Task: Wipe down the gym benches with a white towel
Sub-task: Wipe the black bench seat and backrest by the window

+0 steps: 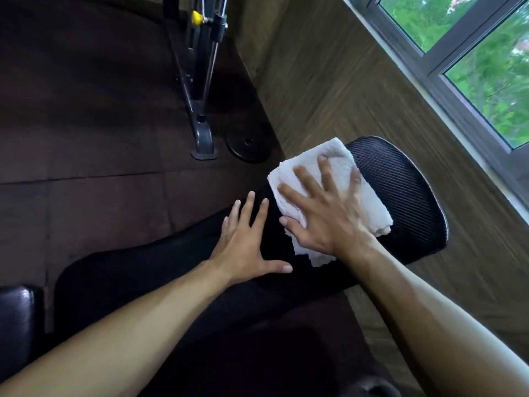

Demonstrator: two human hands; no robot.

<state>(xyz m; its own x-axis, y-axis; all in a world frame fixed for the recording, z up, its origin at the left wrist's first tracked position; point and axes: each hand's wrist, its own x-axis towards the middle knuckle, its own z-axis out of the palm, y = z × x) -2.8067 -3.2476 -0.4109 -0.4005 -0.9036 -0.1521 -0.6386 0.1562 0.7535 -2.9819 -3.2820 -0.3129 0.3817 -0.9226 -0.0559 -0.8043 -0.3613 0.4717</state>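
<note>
Head view, looking down along both bare forearms. Right hand point(329, 216) laid flat, palm down, on a folded white towel point(337, 167); fingers point(300, 179) spread wide and straight, pressing on the cloth, not curled around it. Towel resting on the black bench point(400, 184), over the boundary between the ribbed, textured end pad and the smoother dark padding nearer the camera; one ragged corner of the cloth showing below the wrist. Left hand point(243, 247) placed flat on the smooth black padding just beside the towel, fingers extended and slightly apart, thumb stretched toward the right hand, holding nothing. Hands close together, not touching. Second glossy black pad point(17, 325) at lower left, apart from the main bench. Dark rubber floor tiles point(86, 138) on the left; grey machine frame point(200, 110) with a yellow knob point(197, 17) standing on them, a black weight plate point(248, 146) lying flat just beside its foot. Wood-grain floor point(329, 81) on the right, running to a window point(472, 53) with green foliage outside.
</note>
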